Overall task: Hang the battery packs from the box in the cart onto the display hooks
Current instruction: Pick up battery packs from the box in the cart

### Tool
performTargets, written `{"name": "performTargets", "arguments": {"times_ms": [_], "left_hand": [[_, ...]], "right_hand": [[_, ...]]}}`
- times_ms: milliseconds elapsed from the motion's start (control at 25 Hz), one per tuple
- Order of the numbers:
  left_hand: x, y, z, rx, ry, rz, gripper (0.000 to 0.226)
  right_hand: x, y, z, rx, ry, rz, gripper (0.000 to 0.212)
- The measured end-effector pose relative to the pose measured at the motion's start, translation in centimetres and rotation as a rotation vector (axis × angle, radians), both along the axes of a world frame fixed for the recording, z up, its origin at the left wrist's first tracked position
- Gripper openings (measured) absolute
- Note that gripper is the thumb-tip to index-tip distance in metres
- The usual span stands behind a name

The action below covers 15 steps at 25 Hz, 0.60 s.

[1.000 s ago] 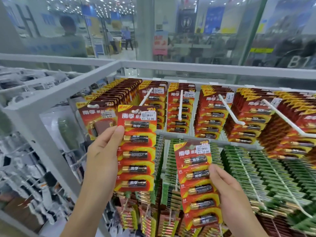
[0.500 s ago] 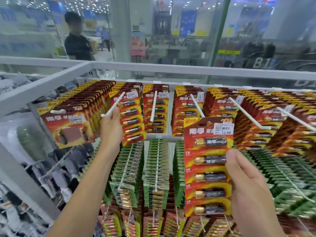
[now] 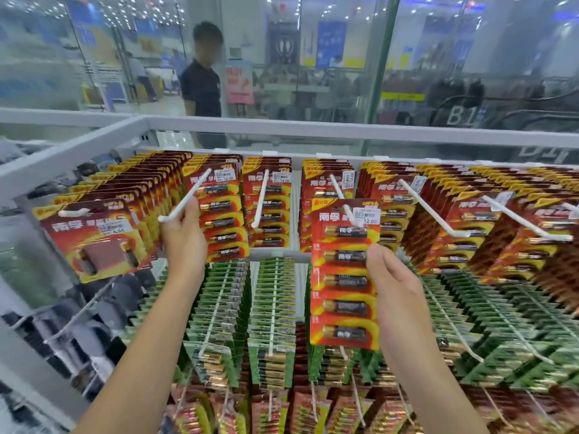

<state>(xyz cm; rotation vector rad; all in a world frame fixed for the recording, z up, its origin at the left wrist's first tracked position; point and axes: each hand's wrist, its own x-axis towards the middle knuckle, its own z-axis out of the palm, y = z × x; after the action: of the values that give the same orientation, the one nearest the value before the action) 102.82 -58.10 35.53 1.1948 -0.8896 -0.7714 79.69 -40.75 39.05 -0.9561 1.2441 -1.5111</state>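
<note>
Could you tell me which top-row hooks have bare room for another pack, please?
Bare rod runs ahead of the packs on the hook the left hand holds and on its right neighbour. The far-left hook is packed to its tip.

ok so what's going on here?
A person is stocking a battery display. Their right hand holds a red battery pack up at the tip of a white hook, not yet slid back against the packs hanging there. Their left hand is at the edge of a hung pack two hooks over; its grip is unclear.
</note>
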Motion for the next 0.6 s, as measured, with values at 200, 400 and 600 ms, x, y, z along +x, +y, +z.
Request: {"name": "performTargets", "arguments": {"times_ms": [200, 400, 600], "left_hand": [[-0.3, 0.7, -0.2, -0.004, -0.015, -0.015, 0.031], [-0.2, 1.0, -1.4, 0.016, -0.087, 0.010, 0.032], [1.2, 1.7, -4.8, 0.040, -0.116, -0.014, 0.041]], "right_hand": [[-0.4, -6.5, -0.6, -0.023, 0.065, -0.068, 0.033], [-0.6, -11.0, -2.3, -0.063, 0.193, -0.198, 0.035], [-1.5, -11.1, -4.1, -0.092, 0.153, -0.263, 0.026]]}}
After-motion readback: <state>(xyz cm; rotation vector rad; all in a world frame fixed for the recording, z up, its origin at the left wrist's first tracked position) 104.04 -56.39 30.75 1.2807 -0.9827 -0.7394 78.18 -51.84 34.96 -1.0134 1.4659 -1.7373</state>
